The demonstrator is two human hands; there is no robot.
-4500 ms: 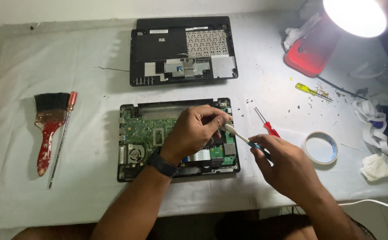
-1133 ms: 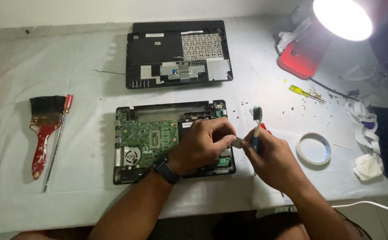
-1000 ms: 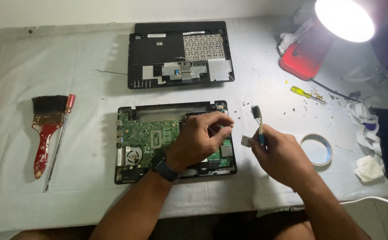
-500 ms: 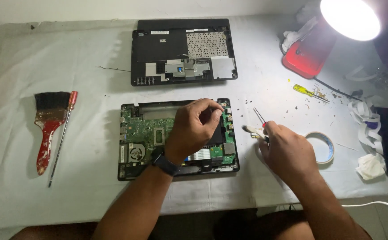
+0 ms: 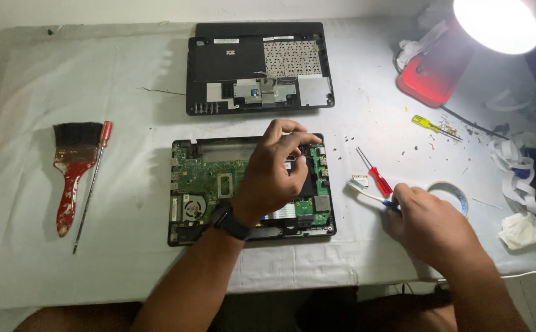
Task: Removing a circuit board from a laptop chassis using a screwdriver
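At the centre of the frame lies an opened black laptop base [image 5: 249, 187] with its green circuit board laid bare: a round cooling fan sits at its lower left, a dark square chip near the middle, and small silver connectors along its right edge. The left hand [image 5: 274, 172] rests over the right half of this board, fingers curled and thumb and forefinger drawn together at the upper right corner of the base; what they pinch, if anything, cannot be made out. A dark watch band circles that wrist.

To the right of the base, the right hand [image 5: 431, 224] lies on the white cloth-covered table [image 5: 126, 123], closed around a thin white-handled toothbrush [image 5: 366, 192] whose bristled head points toward the upper left. Just beside the brush head lies a small red-handled screwdriver [image 5: 375, 175].

In the upper middle of the frame sits the detached black laptop cover with keyboard underside [image 5: 259, 67]. At the left lie a red-handled paintbrush with black bristles [image 5: 71, 172] and a long thin screwdriver [image 5: 93, 184]. A roll of tape [image 5: 452, 193] lies right of the hand, a yellow-handled screwdriver [image 5: 431, 126] above it, and a lit red lamp [image 5: 458, 49] in the upper right.
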